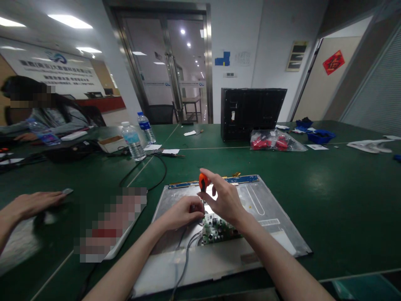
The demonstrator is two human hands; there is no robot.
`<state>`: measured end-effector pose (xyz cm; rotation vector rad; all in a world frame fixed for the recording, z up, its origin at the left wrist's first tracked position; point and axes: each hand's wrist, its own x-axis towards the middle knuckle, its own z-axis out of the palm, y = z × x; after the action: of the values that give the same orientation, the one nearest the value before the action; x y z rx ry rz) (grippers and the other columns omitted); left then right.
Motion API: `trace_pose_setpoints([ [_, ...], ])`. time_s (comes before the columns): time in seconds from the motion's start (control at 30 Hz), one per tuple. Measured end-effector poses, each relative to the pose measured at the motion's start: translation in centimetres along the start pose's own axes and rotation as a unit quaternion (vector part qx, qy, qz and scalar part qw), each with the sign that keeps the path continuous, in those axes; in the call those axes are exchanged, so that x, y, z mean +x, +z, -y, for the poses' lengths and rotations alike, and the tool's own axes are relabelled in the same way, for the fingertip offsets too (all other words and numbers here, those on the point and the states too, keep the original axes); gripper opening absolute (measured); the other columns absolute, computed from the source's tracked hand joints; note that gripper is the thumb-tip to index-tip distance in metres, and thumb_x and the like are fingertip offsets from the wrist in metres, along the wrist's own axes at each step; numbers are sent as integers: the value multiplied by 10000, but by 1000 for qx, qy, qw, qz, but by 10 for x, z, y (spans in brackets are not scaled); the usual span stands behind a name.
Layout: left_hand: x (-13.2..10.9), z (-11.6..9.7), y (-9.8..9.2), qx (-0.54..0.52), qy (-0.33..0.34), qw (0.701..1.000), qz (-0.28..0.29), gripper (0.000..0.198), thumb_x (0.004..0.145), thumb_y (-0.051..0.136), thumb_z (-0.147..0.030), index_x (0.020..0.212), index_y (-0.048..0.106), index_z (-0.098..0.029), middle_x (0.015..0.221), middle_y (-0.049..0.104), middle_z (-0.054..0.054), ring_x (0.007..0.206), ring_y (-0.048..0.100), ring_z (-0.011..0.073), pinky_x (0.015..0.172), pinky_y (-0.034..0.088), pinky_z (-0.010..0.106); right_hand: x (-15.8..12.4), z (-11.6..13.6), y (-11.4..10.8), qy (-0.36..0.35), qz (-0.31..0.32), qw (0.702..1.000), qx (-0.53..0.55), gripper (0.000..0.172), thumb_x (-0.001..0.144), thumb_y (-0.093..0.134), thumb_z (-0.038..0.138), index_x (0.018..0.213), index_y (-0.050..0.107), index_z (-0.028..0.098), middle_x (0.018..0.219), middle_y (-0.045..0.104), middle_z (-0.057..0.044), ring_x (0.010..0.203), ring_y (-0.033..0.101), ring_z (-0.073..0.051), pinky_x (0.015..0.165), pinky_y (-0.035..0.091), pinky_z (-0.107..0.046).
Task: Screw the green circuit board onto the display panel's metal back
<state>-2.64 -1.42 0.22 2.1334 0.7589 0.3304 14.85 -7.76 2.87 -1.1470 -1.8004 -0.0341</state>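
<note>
My right hand [225,196] grips a screwdriver [203,181] by its orange and black handle, holding it upright with the shaft pointing down. Its tip meets the upper left corner of a green circuit board [216,230]. Close beside the shaft, my left hand [184,212] has its fingers curled together at that same corner; whether they pinch anything is hidden. The board lies on the metal back of a flat display panel [266,200], which rests on the table. Grey cables [184,263] run from the board's left side toward me.
Left of the panel lies a blurred-out long object [115,225]. Another person's hand [40,202] reaches in at far left. Two water bottles [133,141] stand beyond. A black monitor casing [252,110] and a plastic bag with red parts [275,141] are at the back.
</note>
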Motion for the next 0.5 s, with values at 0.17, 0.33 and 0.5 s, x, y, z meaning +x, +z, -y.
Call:
trace_pose_setpoints([
  [0.17,1,1,-1,-13,6,1000,15,83,719,597,-231,728,628,-154,642,567,-20,606,501,140,581,393,242,-1,0,1,-1,16,1000,23,641,838,541,181,1434,311,239,942,669,-21,616,574,-130,614,471,-260],
  [0.33,1,1,-1,-6,17,1000,21,63,734,594,-217,717,616,-160,647,557,-28,608,489,133,583,381,237,-1,1,1,20,20,999,24,646,819,582,218,1416,334,235,968,670,-28,607,576,-131,622,475,-270],
  [0.5,-1,0,1,-17,6,1000,13,36,747,570,-184,764,595,-165,640,547,-32,604,496,135,565,382,234,0,2,0,16,29,999,-6,633,845,570,238,1435,342,260,951,655,-28,614,557,-134,610,471,-274],
])
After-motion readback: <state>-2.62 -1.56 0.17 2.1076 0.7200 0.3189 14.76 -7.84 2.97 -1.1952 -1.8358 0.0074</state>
